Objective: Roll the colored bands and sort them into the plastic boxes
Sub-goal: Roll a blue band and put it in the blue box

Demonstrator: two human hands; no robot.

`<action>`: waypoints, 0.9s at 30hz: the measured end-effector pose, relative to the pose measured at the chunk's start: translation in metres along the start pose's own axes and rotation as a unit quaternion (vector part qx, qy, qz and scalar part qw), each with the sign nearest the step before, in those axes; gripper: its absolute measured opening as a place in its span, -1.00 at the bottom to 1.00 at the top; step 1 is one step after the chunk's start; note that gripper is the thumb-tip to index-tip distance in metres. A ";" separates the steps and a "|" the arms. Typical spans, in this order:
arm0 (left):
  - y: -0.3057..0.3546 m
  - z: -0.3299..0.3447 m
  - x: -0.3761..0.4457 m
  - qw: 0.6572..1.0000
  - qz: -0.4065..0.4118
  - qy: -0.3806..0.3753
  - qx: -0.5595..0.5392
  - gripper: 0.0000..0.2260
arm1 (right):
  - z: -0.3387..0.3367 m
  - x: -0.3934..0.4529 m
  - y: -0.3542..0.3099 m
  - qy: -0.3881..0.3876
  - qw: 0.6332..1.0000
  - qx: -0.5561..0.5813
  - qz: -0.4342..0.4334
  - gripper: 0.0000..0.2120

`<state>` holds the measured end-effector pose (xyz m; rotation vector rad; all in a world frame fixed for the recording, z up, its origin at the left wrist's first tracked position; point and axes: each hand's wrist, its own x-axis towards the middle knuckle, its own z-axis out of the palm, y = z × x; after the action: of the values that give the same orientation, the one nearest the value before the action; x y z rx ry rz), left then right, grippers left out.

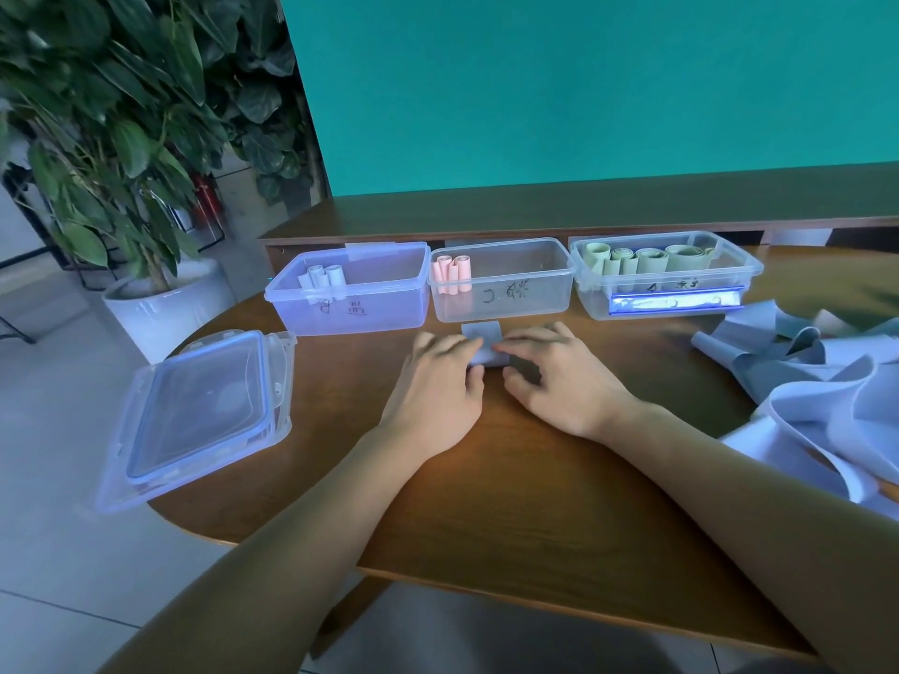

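Observation:
A pale blue band (481, 333) lies on the wooden table (535, 503) in front of the middle box, partly rolled. My left hand (438, 386) and my right hand (559, 377) both pinch its rolled end, fingers curled over it, so most of the roll is hidden. Three clear plastic boxes stand in a row behind. The left box (292, 304) holds rolled pale blue bands (323, 277). The middle box (559, 289) holds rolled pink bands (452, 272). The right box (744, 272) holds several rolled green bands (647, 260).
A heap of loose pale blue and grey bands (822, 401) covers the table's right side. Stacked clear lids (204, 411) lie at the left edge, overhanging it. A potted plant (121, 153) in a white pot stands on the floor to the left. A raised shelf runs behind the boxes.

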<state>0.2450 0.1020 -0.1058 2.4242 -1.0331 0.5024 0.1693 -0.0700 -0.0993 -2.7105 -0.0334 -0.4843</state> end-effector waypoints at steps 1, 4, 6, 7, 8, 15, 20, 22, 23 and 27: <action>-0.001 0.000 0.001 1.000 -0.001 0.007 -0.004 -0.66 | 0.000 0.002 0.000 -0.007 1.000 0.000 0.008 -0.60; -0.003 0.001 0.004 1.000 0.006 0.015 -0.003 -0.72 | 0.001 0.010 0.002 -0.024 1.000 0.003 0.017 -0.47; -0.005 0.003 0.006 1.000 0.005 0.009 0.002 -0.72 | 0.000 0.013 0.001 -0.021 1.000 0.007 0.016 -0.53; -0.005 0.003 0.008 1.000 0.001 0.006 0.003 -0.72 | -0.001 0.013 0.000 -0.009 1.000 0.009 0.009 -0.59; -0.006 0.004 0.010 1.000 -0.001 0.003 0.002 -0.72 | -0.001 0.013 0.000 0.010 1.000 0.011 -0.002 -0.63; -0.010 0.008 0.023 1.000 -0.004 -0.018 0.013 -0.69 | 0.002 0.019 0.003 0.034 0.999 0.014 -0.005 -0.66; -0.012 0.009 0.027 1.000 0.011 0.016 -0.010 -0.73 | 0.006 0.030 0.004 0.003 1.000 0.005 0.015 -0.49; -0.013 0.010 0.029 1.000 0.011 0.008 -0.005 -0.71 | 0.008 0.034 0.007 0.000 1.000 0.000 0.013 -0.45; -0.013 0.011 0.030 1.000 0.008 0.003 -0.001 -0.70 | 0.007 0.035 0.006 0.007 1.000 -0.003 0.014 -0.48; -0.017 0.014 0.038 1.000 -0.002 -0.022 0.014 -0.66 | 0.006 0.040 0.009 0.042 0.999 -0.002 0.009 -0.65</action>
<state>0.2845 0.0829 -0.1029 2.4720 -1.0464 0.4666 0.2097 -0.0776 -0.0942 -2.6892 0.0136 -0.5936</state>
